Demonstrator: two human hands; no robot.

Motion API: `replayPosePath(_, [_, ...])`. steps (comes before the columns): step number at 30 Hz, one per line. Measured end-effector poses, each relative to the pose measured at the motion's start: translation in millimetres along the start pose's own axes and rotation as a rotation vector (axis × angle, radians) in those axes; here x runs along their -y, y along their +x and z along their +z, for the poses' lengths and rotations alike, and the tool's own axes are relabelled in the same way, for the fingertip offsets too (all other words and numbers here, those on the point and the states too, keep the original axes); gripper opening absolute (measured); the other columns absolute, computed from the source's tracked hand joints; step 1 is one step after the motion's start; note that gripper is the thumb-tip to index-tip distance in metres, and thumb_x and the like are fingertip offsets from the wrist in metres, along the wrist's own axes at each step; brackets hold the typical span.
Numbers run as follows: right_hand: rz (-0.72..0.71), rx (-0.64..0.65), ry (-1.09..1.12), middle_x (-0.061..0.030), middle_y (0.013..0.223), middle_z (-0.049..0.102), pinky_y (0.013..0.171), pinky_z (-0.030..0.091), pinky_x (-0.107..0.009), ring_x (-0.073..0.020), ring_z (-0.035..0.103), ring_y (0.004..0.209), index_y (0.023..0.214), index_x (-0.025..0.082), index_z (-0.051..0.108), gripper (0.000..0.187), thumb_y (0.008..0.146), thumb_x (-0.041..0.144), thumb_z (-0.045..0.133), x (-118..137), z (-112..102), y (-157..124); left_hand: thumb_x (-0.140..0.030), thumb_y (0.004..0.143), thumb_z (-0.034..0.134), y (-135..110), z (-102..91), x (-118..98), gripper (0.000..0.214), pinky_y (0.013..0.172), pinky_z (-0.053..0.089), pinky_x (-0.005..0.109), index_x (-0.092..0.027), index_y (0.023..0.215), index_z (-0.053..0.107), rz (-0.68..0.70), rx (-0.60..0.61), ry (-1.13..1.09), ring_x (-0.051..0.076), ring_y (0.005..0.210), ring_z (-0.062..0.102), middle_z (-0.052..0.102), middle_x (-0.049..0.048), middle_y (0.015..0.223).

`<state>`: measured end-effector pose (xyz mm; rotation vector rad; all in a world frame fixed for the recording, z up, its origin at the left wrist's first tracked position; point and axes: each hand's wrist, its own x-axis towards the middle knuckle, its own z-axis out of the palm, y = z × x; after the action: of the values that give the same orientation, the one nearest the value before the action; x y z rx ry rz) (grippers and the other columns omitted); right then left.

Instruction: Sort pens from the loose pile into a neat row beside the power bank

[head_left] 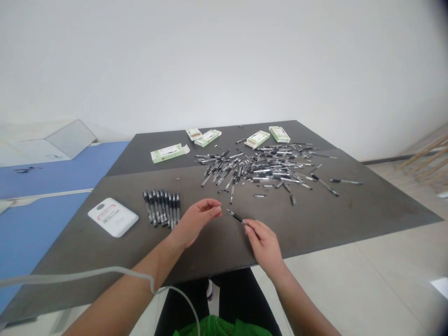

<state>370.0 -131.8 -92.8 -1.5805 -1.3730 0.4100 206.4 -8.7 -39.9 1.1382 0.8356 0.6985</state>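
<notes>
Curved cable (112, 269), slim pointed pen (238, 218) pinched in right hand (264, 240), left hand (199, 218) hold unclear

Front right of the counter (336, 219) is pretty open, easy lane in. Middle's blocked by that messy pen pile (268, 177), lined-up pens (162, 207) and a white case (114, 218) crowd the left, plus a cable (70, 277) crosses front left.

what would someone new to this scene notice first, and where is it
Probably the sprawling heap of loose pens, spread over the middle and right of the dark table. Nearer the front edge, the right hand holds one pen, its tip towards the left hand. A tidy row of pens lies to the left.
</notes>
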Motion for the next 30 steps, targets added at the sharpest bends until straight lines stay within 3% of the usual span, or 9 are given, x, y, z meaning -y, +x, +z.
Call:
replayPosePath(7, [-0.047,0.027,-0.091,-0.0048,0.095,0.069,0.079,0.047,-0.029,-0.0185,0.063,0.089,0.103,0.023,0.065,0.025,0.092,0.028,0.043,1.5,0.8,-0.1,-0.029,0.070,0.071,-1.7,-1.1,-1.1,0.020,0.074,0.042,0.025,-0.017,0.085,0.065,0.005,0.069,0.111,0.012,0.073,0.058,0.064,0.0005,0.076])
replayPosePath(20, [-0.127,-0.025,-0.324,-0.0041,0.094,0.069,0.077,0.046,-0.027,-0.0165,0.063,0.086,0.105,0.022,0.066,0.028,0.093,0.027,0.042,-1.5,4.4,-2.6,-0.041,0.075,0.060,-1.8,-6.1,-21.8,0.027,0.070,0.043,0.028,-0.017,0.084,0.067,0.114,0.101,0.743,0.018,0.072,0.060,0.069,0.0032,0.079])
replayPosePath(26, [-0.156,-0.008,-0.373,-0.0058,0.093,0.069,0.074,0.046,-0.027,-0.0174,0.063,0.084,0.105,0.020,0.067,0.030,0.094,0.028,0.040,1.3,3.7,-3.4,-0.041,0.073,0.061,-0.1,-6.2,-17.2,0.027,0.067,0.042,0.028,-0.016,0.081,0.069,0.108,0.187,0.772,0.018,0.071,0.060,0.068,0.0033,0.075])
replayPosePath(30, [-0.133,0.058,-0.270,-0.0056,0.090,0.070,0.072,0.046,-0.026,-0.0167,0.064,0.081,0.113,0.020,0.061,0.031,0.094,0.028,0.038,-0.8,3.1,-4.8,-0.040,0.073,0.064,-1.1,-3.9,-11.0,0.027,0.068,0.041,0.027,-0.015,0.084,0.066,0.082,0.208,0.601,0.016,0.071,0.057,0.066,0.0024,0.077])
